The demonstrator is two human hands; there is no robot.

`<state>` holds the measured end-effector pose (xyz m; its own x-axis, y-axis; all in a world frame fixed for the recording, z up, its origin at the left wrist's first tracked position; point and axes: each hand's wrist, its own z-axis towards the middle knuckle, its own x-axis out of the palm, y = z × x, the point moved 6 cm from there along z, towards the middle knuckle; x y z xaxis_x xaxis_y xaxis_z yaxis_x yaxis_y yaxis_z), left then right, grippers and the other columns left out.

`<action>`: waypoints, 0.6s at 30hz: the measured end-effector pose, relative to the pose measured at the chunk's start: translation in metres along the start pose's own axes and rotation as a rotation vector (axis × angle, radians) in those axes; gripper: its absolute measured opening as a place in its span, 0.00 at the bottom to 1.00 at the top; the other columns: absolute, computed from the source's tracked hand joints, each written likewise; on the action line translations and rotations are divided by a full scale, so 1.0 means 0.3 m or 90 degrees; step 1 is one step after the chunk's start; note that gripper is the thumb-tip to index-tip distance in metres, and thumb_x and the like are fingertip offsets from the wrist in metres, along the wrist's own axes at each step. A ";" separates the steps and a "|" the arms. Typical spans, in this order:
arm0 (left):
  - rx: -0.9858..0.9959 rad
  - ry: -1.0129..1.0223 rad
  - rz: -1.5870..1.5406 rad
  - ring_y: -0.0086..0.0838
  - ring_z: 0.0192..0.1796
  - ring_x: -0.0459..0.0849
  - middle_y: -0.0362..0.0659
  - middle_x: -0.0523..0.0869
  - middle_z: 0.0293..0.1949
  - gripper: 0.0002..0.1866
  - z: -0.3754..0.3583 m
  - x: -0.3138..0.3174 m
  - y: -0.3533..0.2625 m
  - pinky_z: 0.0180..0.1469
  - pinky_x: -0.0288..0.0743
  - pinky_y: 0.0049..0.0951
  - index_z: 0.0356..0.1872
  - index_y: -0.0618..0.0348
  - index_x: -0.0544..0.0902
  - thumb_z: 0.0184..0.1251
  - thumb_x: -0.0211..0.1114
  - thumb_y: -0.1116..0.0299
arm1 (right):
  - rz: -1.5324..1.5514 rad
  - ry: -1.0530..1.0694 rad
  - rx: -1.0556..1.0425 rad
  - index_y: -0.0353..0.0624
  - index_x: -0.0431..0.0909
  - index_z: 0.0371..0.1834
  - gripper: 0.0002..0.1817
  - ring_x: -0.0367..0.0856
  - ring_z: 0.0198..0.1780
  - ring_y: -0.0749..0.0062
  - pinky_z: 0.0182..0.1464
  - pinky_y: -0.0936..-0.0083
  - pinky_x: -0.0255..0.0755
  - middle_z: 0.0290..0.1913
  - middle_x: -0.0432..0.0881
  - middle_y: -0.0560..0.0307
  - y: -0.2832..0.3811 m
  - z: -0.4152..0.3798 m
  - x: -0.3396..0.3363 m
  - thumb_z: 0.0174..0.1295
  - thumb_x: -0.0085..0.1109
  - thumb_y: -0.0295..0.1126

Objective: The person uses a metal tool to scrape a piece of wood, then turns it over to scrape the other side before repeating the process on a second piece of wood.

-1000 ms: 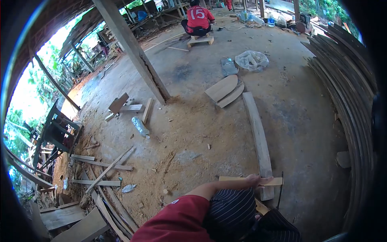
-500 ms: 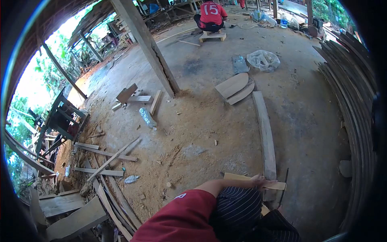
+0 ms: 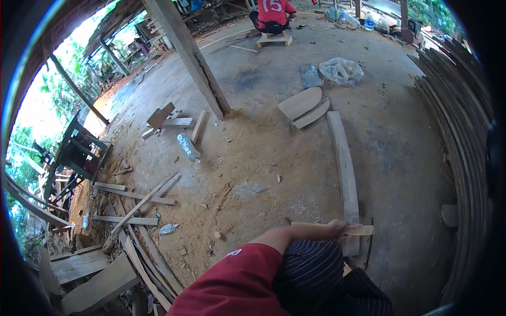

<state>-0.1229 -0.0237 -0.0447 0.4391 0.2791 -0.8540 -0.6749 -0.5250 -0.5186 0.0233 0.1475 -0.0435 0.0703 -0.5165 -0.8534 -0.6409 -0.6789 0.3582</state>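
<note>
My left hand (image 3: 339,228) is closed on a pale wooden board (image 3: 361,230), which lies across a long squared beam (image 3: 343,168) on the ground. My knee in striped dark cloth is beside the board. A thin dark saw blade (image 3: 370,242) stands nearly upright at the board's right end. My right hand is not visible; in the earlier frame only a bit of skin shows by the blade's lower end.
Two rounded boards (image 3: 301,105) lie beyond the beam, near a clear plastic bag (image 3: 341,71). A post (image 3: 192,58), a plastic bottle (image 3: 188,148) and scrap wood are left. Stacked planks (image 3: 458,116) line the right. A person (image 3: 272,17) squats far ahead.
The view has tilted slightly, so the surroundings sit a little higher. The blade has shifted a little at the board's end. My left hand keeps its hold on the board.
</note>
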 end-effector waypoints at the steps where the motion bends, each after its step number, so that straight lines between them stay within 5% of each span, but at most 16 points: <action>1: 0.012 0.012 -0.004 0.50 0.28 0.84 0.54 0.82 0.24 0.38 0.022 0.014 0.009 0.27 0.76 0.48 0.72 0.28 0.47 0.64 0.56 0.49 | -0.002 0.010 0.005 0.38 0.73 0.48 0.21 0.76 0.50 0.37 0.47 0.50 0.71 0.46 0.79 0.35 -0.016 -0.009 -0.011 0.69 0.38 0.44; 4: 0.024 0.047 0.025 0.49 0.28 0.84 0.52 0.82 0.25 0.37 0.035 0.038 0.017 0.27 0.76 0.47 0.72 0.26 0.48 0.64 0.56 0.47 | 0.008 0.053 0.019 0.38 0.73 0.48 0.21 0.76 0.50 0.37 0.48 0.51 0.71 0.47 0.79 0.35 -0.038 -0.021 -0.038 0.69 0.38 0.44; 7: -0.005 0.099 -0.037 0.52 0.35 0.84 0.57 0.83 0.35 0.35 -0.002 -0.020 -0.048 0.37 0.76 0.47 0.73 0.29 0.47 0.68 0.52 0.50 | 0.035 0.008 -0.015 0.37 0.73 0.46 0.21 0.77 0.49 0.37 0.46 0.49 0.70 0.45 0.79 0.34 -0.049 0.000 -0.036 0.69 0.39 0.45; 11: 0.022 0.052 0.036 0.46 0.28 0.85 0.51 0.84 0.26 0.35 0.012 -0.043 -0.031 0.28 0.76 0.45 0.73 0.29 0.49 0.66 0.53 0.46 | 0.029 -0.085 0.023 0.38 0.73 0.43 0.19 0.79 0.45 0.37 0.43 0.47 0.71 0.39 0.80 0.33 -0.040 -0.047 -0.017 0.69 0.40 0.44; 18: 0.041 0.042 0.095 0.47 0.25 0.83 0.52 0.82 0.23 0.36 0.009 -0.110 -0.075 0.27 0.76 0.43 0.74 0.37 0.45 0.70 0.50 0.47 | 0.030 0.000 0.077 0.39 0.73 0.43 0.18 0.79 0.43 0.38 0.42 0.48 0.71 0.38 0.81 0.35 -0.152 -0.178 -0.042 0.69 0.41 0.44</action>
<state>-0.1238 -0.0188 -0.0051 0.3671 0.1472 -0.9185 -0.7713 -0.5038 -0.3890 0.0924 0.1571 -0.0288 0.0383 -0.5465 -0.8366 -0.7312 -0.5860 0.3493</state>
